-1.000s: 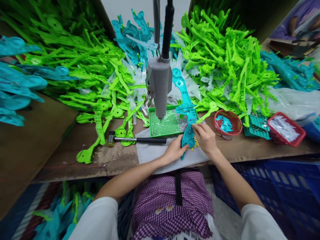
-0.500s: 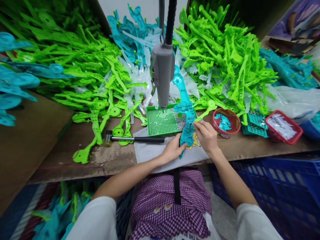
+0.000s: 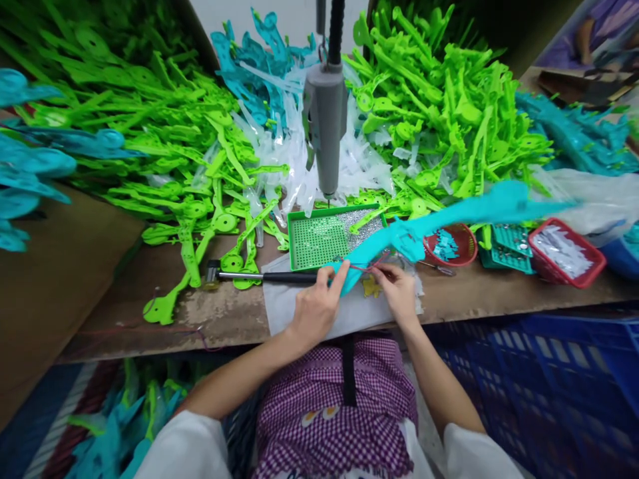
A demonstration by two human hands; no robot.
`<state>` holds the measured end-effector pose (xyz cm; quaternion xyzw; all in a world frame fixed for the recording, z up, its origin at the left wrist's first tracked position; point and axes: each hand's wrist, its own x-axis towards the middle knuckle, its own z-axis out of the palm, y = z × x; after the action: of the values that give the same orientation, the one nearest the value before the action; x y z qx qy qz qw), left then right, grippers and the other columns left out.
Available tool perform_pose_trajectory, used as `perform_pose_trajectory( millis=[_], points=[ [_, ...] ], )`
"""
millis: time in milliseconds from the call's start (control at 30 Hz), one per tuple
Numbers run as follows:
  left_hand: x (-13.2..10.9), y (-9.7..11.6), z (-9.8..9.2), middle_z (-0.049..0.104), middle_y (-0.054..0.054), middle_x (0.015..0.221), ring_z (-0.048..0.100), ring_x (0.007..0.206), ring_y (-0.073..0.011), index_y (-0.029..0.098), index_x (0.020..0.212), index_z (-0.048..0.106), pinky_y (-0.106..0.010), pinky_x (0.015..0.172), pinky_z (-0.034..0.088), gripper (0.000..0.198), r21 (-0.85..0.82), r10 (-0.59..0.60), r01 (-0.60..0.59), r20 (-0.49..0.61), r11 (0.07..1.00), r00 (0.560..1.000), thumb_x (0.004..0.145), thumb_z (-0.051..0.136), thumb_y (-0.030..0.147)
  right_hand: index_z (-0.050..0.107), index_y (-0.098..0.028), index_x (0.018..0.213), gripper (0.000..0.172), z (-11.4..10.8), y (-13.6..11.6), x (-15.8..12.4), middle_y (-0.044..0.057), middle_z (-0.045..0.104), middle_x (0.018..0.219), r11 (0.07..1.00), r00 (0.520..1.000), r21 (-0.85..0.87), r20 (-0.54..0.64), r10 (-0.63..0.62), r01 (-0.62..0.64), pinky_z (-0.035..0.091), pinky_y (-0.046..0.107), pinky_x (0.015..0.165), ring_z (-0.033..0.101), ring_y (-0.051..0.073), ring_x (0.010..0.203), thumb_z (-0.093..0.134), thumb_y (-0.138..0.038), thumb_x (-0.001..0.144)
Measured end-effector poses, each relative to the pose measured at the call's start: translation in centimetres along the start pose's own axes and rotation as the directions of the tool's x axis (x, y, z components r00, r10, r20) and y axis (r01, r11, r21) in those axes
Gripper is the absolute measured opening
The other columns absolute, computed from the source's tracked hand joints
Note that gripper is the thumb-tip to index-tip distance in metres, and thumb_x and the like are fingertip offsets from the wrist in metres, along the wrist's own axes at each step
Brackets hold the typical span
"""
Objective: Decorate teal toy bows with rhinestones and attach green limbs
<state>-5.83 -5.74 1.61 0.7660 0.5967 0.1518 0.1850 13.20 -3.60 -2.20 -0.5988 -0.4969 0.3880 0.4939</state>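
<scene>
Gripping left hand (image 3: 317,309): clasping the blue plastic part's (image 3: 407,238) near end, before the green tray (image 3: 290,243).
Blue plastic part: slanting from tray front out to tray's right.
Red strand (image 3: 367,269): before the tray.
Right hand (image 3: 398,293): pinching the strand.
Strand work: apparently guiding it along the part; next move calls for steady left hold, light tension.

Here's the long turquoise plastic piece (image 3: 439,216), slanting up to the right, far end blurred, a thin reddish strand (image 3: 367,269) at its lower end
</scene>
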Motion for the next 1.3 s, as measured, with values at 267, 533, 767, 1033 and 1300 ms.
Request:
perform_pose_trajectory(
  millis=[267,533,767,1033,1300],
  points=[
    [0.6,-1.0,0.3,0.05,-0.007,0.113,0.061,0.081,-0.0153,0.031,0.142,0.042,-0.024,0.063,0.05,0.069,0.067,0.045,-0.04,-0.074,0.997,0.996,0.078,0.046,0.004,0.073,-0.016,0.089,0.029,1.4,1.4,0.9,0.007,0.074,0.086,0.998,0.998,0.009,0.04,0.058,-0.058,0.055,0.034,0.074,0.067,0.019,0.076,0.066,-0.041,0.077],
    [2.8,-2.1,1.7,0.063,-0.004,0.098,0.06,0.09,-0.0184,0.018,0.113,0.066,-0.027,0.075,0.049,0.046,-0.714,-0.041,-0.067,-0.132,0.697,0.99,0.068,0.061,0.009,0.072,-0.023,0.1,0.02,-0.6,-2.8,-1.1,0.006,0.072,0.096,0.926,0.934,-0.165,-0.06,-0.352,0.338,0.055,0.034,0.079,0.067,0.018,0.087,0.06,-0.03,0.087],
    [2.8,-2.0,2.8,0.062,0.0,0.077,0.057,0.069,-0.0138,0.014,0.094,0.066,-0.024,0.065,0.046,0.024,-0.776,-0.168,0.042,-0.084,0.629,0.982,0.071,0.063,0.02,0.072,-0.021,0.098,0.019,1.4,-3.4,3.0,0.006,0.071,0.091,0.795,0.837,-0.289,0.042,-0.546,0.533,0.056,0.034,0.079,0.067,0.017,0.085,0.056,-0.029,0.09],
    [2.2,-1.7,3.5,0.063,-0.004,0.089,0.059,0.081,-0.0161,0.015,0.107,0.066,-0.026,0.072,0.048,0.036,-0.632,-0.155,-0.083,-0.311,0.77,0.938,0.071,0.062,0.016,0.071,-0.022,0.098,0.019,1.5,-4.6,3.3,0.006,0.071,0.091,0.705,0.797,-0.406,0.111,-0.593,0.581,0.055,0.033,0.079,0.067,0.017,0.084,0.054,-0.029,0.091],
    [1.6,-1.1,4.7,0.063,-0.003,0.088,0.059,0.081,-0.016,0.016,0.107,0.066,-0.025,0.073,0.049,0.034,-0.712,-0.204,-0.033,-0.245,0.701,0.948,0.073,0.063,0.015,0.071,-0.019,0.097,0.024,1.9,-4.2,2.9,0.009,0.07,0.088,0.586,0.784,-0.554,0.223,-0.579,0.591,0.052,0.036,0.08,0.065,0.021,0.085,0.048,-0.026,0.094]
  ],
)
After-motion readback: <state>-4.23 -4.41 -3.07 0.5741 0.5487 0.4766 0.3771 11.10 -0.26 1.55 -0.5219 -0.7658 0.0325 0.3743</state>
